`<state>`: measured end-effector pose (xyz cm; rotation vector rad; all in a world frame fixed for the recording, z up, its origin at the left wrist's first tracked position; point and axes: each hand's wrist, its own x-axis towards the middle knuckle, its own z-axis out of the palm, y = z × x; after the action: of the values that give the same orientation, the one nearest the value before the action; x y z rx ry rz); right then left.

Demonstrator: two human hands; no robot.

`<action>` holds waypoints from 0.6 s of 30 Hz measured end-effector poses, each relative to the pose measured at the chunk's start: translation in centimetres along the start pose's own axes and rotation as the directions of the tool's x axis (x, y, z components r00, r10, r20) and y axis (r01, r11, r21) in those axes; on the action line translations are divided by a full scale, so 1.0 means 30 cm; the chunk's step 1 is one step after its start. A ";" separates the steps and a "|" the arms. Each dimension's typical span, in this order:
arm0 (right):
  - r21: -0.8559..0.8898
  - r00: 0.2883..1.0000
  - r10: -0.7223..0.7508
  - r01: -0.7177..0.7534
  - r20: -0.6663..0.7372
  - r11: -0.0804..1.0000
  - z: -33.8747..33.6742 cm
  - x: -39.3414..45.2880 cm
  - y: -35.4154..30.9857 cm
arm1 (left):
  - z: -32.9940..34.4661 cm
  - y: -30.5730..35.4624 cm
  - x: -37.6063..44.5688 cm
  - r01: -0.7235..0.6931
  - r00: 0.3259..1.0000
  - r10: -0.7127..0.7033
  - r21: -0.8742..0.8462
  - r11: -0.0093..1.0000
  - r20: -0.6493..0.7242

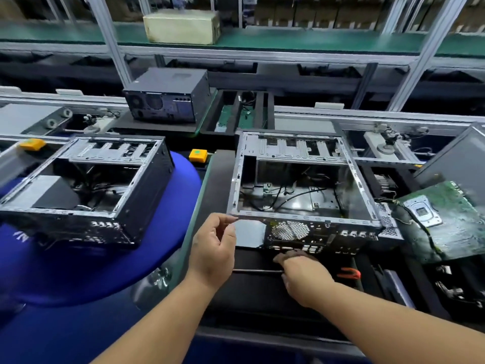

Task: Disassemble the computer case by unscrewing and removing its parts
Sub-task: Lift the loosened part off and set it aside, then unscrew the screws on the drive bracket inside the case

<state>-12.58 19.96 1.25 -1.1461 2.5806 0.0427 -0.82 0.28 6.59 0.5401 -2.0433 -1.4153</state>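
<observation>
1. The computer case [301, 179] lies open-side up on the dark table [257, 290], at about 1 o'clock from the hands, its perforated rear panel [309, 233] facing the person; inside are loose black cables [294, 195] on a bare metal floor
2. It looks like stiff sheet steel, fairly light now that it seems gutted, with thin edges that could cut; the folded top rim or the rear corners seem the safest holds, not the cables
3. The left hand [214, 245] hovers at the case's near left corner, at 9 o'clock of the rear panel, fingers loosely curled, thumb and forefinger close together; whether they pinch a screw I cannot tell
4. The right hand [301, 274] sits below the rear panel at 6 o'clock, gripping a screwdriver whose thin shaft [258, 271] points toward 9 o'clock
5. A green motherboard [446, 214] lies at 3 o'clock of the case, a second open case [86, 185] at 9 o'clock
</observation>
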 end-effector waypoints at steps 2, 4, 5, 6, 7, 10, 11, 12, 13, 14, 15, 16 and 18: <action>-0.069 0.999 0.033 -0.032 0.005 0.997 0.011 0.013 -0.011 | -0.049 -0.054 -0.024 0.076 0.997 -0.077 0.020 0.997 0.015; -0.121 0.999 0.038 -0.034 0.034 0.992 0.012 0.023 -0.021 | -0.098 -0.095 -0.044 0.136 0.991 -0.136 0.021 0.990 -0.003; -0.158 0.999 0.029 -0.022 0.038 0.987 0.013 0.025 -0.025 | -0.121 -0.110 -0.049 0.165 0.986 -0.165 0.021 0.986 -0.018; -0.190 1.000 0.016 -0.011 0.023 0.982 0.016 0.025 -0.026 | -0.143 -0.123 -0.051 0.192 0.981 -0.191 0.021 0.981 -0.037; -0.203 1.000 0.004 -0.005 -0.006 0.979 0.019 0.021 -0.025 | -0.164 -0.134 -0.050 0.214 0.975 -0.213 0.021 0.977 -0.058; -0.148 0.994 -0.008 -0.007 -0.106 0.989 0.004 -0.003 -0.018 | -0.203 -0.161 -0.033 0.288 0.951 -0.285 0.009 0.958 -0.118; -0.124 0.988 -0.018 -0.002 -0.157 0.992 -0.013 -0.013 -0.020 | -0.209 -0.167 -0.024 0.307 0.942 -0.303 0.003 0.952 -0.143; -0.094 0.973 -0.041 0.020 -0.228 0.995 -0.033 -0.021 -0.025 | -0.210 -0.172 -0.014 0.321 0.934 -0.317 -0.004 0.947 -0.167; -0.056 0.947 -0.077 0.063 -0.311 0.996 -0.059 -0.027 -0.034 | -0.208 -0.174 -0.003 0.330 0.927 -0.327 -0.014 0.944 -0.184; -0.001 0.912 -0.115 0.124 -0.393 0.992 -0.091 -0.032 -0.049 | -0.203 -0.171 0.009 0.335 0.922 -0.334 -0.029 0.942 -0.195; 0.069 0.872 -0.140 0.194 -0.469 0.979 -0.132 -0.037 -0.068 | -0.197 -0.164 0.023 0.334 0.919 -0.337 -0.046 0.941 -0.203; 0.144 0.837 -0.152 0.264 -0.526 0.954 -0.183 -0.040 -0.091 | -0.189 -0.152 0.041 0.332 0.917 -0.339 -0.067 0.941 -0.212; 0.277 0.791 -0.160 0.385 -0.591 0.880 -0.305 -0.036 -0.144 | -0.176 -0.115 0.078 0.324 0.911 -0.344 -0.118 0.939 -0.230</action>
<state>-11.26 16.41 10.69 -1.5320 2.6467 -0.9667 0.97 -6.08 5.30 1.0198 -1.7461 -1.5237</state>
